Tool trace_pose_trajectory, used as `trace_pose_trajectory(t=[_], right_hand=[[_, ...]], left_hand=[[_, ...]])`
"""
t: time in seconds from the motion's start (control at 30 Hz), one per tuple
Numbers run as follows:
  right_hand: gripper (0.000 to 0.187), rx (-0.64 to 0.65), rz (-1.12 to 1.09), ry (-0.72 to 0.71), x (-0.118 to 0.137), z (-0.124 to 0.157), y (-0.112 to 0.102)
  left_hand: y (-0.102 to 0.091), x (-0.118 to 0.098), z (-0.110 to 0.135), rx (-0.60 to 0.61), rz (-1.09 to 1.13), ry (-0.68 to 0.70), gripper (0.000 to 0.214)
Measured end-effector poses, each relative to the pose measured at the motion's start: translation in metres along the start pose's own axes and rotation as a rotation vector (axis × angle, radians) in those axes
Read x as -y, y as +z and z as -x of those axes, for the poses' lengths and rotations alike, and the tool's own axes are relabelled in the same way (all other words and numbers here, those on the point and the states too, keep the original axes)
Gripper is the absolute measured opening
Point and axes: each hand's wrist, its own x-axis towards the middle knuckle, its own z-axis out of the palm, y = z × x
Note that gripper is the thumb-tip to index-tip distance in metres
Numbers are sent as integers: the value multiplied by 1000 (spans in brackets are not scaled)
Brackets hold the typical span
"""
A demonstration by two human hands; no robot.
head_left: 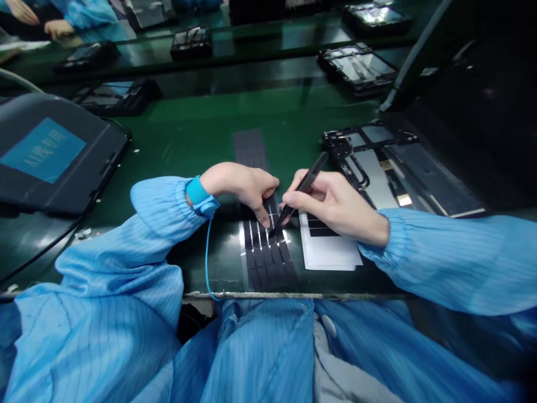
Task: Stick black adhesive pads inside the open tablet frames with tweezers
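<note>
My right hand [331, 204] is closed round black tweezers [302, 190], whose tips touch a long strip of small dark adhesive pads [268, 252] lying on the green bench. My left hand [243, 187], with a blue wrist strap [199, 196] and its cord, presses its curled fingertips down on the same strip just left of the tweezer tips. A white backing sheet [329, 252] with a few dark pads lies under my right wrist. An opened tablet chassis [403, 168] rests to the right.
A dark grey fixture with a blue label [46, 151] sits at the left. Several more open device frames [356, 64] lie on the conveyor beyond. Another person's hands in blue sleeves [59, 25] work at the far left. The bench edge [293, 295] runs near my lap.
</note>
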Motion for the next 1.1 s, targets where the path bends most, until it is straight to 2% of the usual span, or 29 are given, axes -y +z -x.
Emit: trace_pose_trajectory(t=[0.1, 0.13, 0.2, 0.27, 0.33, 0.4, 0.5, 0.63, 0.73, 0.83, 1.1], right_hand=[[24, -127, 67, -65, 26, 5, -27], [23, -185, 130, -74, 33, 8, -41], [22, -299, 259, -36, 39, 13, -68], [23, -342, 303, 70, 33, 16, -91], [24, -299, 222, 200, 20, 15, -105], [24, -227, 89, 305, 4, 9, -109], [21, -181, 5, 350, -15, 1, -106], [20, -200, 62, 270, -29, -3, -107], [21, -225, 99, 227, -34, -3, -110], [24, -193, 94, 236, -34, -4, -113], [31, -150, 56, 193, -37, -7, -115]], left_hand=[[-2, 9, 1, 184, -188, 38, 34], [-3, 11, 1, 157, -221, 48, 32], [-3, 10, -1, -41, -229, 57, 29], [3, 1, -5, -351, -158, 100, 26], [16, -14, -9, -599, -65, 233, 19], [33, -30, -14, -688, -29, 431, 10], [58, -42, -20, -680, -41, 626, 13], [75, -38, -24, -604, 1, 653, 21], [78, -34, -25, -559, -4, 625, 21], [78, -35, -23, -559, -42, 607, 21], [75, -38, -21, -511, -132, 681, 15]])
